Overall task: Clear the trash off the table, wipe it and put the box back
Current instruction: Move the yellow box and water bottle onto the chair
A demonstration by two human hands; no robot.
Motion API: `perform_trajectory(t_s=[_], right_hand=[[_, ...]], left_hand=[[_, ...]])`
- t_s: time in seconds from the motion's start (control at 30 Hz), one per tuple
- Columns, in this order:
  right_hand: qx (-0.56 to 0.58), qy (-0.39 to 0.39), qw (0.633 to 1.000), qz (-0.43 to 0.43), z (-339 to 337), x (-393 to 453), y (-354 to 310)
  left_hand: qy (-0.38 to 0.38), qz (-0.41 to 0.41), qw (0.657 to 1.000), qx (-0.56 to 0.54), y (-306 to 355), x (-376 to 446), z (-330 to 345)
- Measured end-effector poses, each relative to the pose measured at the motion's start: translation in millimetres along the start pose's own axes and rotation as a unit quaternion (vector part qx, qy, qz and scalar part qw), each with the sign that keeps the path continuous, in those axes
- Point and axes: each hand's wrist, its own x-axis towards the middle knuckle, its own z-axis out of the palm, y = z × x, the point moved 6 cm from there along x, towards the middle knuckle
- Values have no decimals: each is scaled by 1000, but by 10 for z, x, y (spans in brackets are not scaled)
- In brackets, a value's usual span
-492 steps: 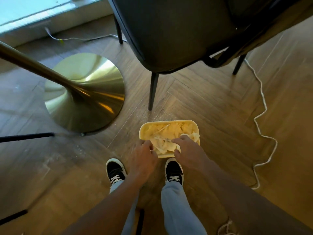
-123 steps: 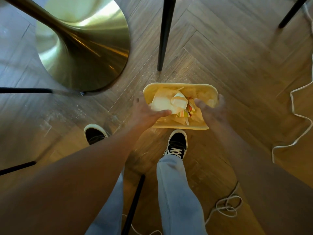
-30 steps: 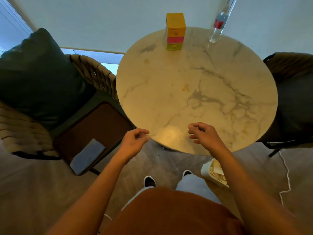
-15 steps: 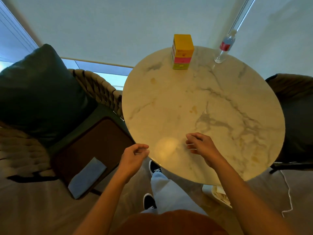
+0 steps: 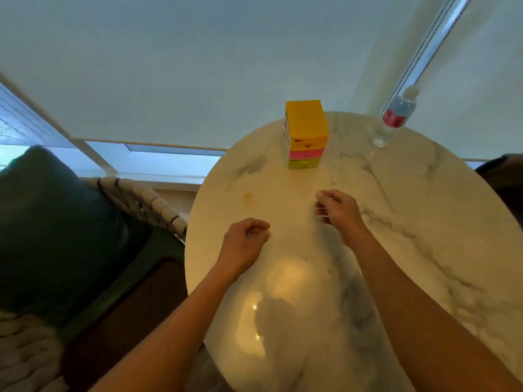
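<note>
Our left hand (image 5: 244, 242) and right hand (image 5: 338, 211) hover over the round marble table (image 5: 424, 250), both with fingers loosely curled and holding nothing. The yellow, pink and green box (image 5: 306, 134) stands upright at the far edge, near a water bottle (image 5: 394, 120).

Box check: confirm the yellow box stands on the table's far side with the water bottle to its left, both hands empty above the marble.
Wrong in one respect: in the head view the water bottle stands to the right of the yellow box, not its left. The rest holds: both stand on the far side of the table, and the left hand and right hand hold nothing.
</note>
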Motion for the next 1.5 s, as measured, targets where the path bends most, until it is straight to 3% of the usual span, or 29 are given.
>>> perform_trajectory(t_s=[0.27,0.43,0.67,0.97,1.23,1.5], right_hand=[[67,98,992,-39,22,1248,-463],[136,94,986,-19,18,1602,-554],[112,66,990,-61,62,1629,-737],[77,-53,992,-80,686,613,-521],[51,-181,973,-134,1979,-931,-323],[-4,-294,949,-114,3462,-2381,207]], left_hand=[[103,44,990,-82,731,1574,348],[36,10,989,-146,888,2112,702],[-21,28,976,-214,932,2225,872],[30,48,969,-239,306,1226,100],[122,73,954,-263,-579,-301,-1250],[235,9,925,-299,-1913,-1578,-2438]])
